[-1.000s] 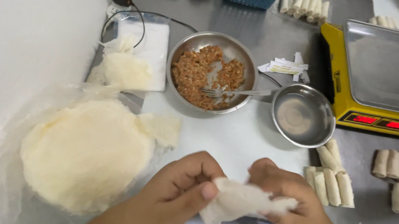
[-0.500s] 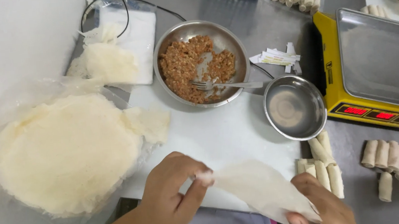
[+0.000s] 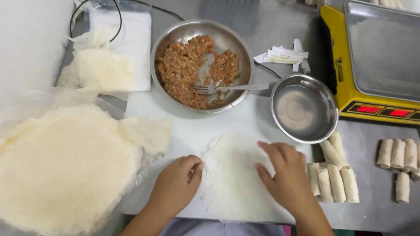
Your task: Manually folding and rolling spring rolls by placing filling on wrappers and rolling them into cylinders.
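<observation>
A thin round white wrapper (image 3: 232, 178) lies flat on the white board (image 3: 191, 134) in front of me. My left hand (image 3: 177, 183) rests at its left edge, fingertips touching it. My right hand (image 3: 287, 177) presses flat on its right side, fingers spread. Neither hand grips anything. A metal bowl of brown minced filling (image 3: 198, 66) with a fork (image 3: 227, 87) in it stands behind the wrapper. A tall stack of wrappers (image 3: 56, 167) sits on clear plastic at the left.
A small empty metal bowl (image 3: 303, 108) stands right of the board. Finished rolls (image 3: 332, 176) lie beside my right hand, more rolls (image 3: 408, 157) further right. A yellow scale with a steel tray (image 3: 390, 64) is at the right. Torn wrappers (image 3: 101, 66) lie at the back left.
The wrapper was held crumpled between both hands, then pulled open in the air; now it lies spread flat on the board with both hands on it.
</observation>
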